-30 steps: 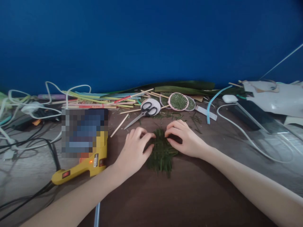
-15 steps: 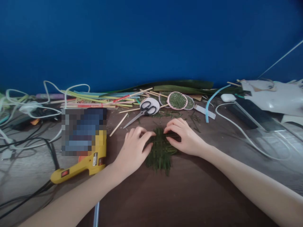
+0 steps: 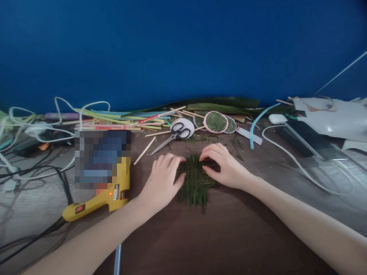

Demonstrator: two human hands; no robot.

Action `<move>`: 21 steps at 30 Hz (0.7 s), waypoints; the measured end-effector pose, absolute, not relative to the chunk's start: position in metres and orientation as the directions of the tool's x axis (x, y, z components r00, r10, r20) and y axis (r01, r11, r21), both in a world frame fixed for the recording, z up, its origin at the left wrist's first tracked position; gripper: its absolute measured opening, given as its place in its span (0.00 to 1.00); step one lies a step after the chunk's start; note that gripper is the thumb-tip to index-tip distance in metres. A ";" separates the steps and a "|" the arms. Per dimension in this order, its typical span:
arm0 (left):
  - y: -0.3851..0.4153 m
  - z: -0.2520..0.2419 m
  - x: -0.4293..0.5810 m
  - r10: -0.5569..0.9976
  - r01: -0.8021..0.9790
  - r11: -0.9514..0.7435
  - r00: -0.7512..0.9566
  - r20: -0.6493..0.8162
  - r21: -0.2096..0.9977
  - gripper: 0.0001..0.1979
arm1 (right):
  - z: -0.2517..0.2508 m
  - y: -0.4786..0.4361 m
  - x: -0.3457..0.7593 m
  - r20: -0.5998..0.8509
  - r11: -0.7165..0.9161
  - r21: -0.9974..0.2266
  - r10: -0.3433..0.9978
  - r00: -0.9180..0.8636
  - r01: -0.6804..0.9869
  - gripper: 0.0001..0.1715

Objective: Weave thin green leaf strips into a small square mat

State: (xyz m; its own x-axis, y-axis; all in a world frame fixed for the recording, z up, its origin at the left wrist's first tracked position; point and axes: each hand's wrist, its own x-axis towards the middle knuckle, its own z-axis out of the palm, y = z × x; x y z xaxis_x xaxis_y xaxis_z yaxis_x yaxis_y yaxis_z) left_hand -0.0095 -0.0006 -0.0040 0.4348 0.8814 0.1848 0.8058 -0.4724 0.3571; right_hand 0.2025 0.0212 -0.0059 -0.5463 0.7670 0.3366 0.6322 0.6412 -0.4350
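A small mat of woven green leaf strips (image 3: pixel 195 181) lies on the dark tabletop, its loose strip ends fanning toward me. My left hand (image 3: pixel 164 177) is at its left edge, fingers curled, with thumb and index finger gripping the side. Across from it, my right hand (image 3: pixel 222 166) holds the right edge between its bent fingers and thumb. Both hands rest low, close to the table. The fingertips partly cover the mat's sides.
Scissors (image 3: pixel 163 143) lie beyond my left hand on a white disc. Round leaf-covered fans (image 3: pixel 216 122) and coloured sticks (image 3: pixel 137 121) line the back. A yellow glue gun (image 3: pixel 94 204) with a lit light sits left, beside cables. A phone (image 3: pixel 312 139) lies right.
The left index fingertip has shifted slightly back from the mat. The right hand keeps its place. An orange light now shows on the glue gun. The whole view has shifted slightly.
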 end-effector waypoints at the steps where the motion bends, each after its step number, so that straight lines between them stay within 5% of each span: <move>1: -0.001 -0.004 -0.010 0.883 0.807 -0.470 0.433 0.184 0.357 0.11 | -0.006 0.021 0.202 0.336 0.639 -0.437 0.768 -0.545 0.633 0.06; 21: 0.000 -0.005 -0.010 0.886 0.804 -0.464 0.423 0.192 0.371 0.11 | -0.004 0.020 0.202 0.333 0.643 -0.418 0.765 -0.551 0.641 0.04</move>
State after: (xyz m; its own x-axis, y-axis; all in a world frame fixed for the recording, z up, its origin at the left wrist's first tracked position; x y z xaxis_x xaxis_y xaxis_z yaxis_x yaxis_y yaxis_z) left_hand -0.0095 0.0000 -0.0054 0.4230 0.8856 0.1916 0.8042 -0.4644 0.3711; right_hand 0.2018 0.0202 -0.0037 -0.5506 0.7654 0.3330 0.6413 0.6433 -0.4182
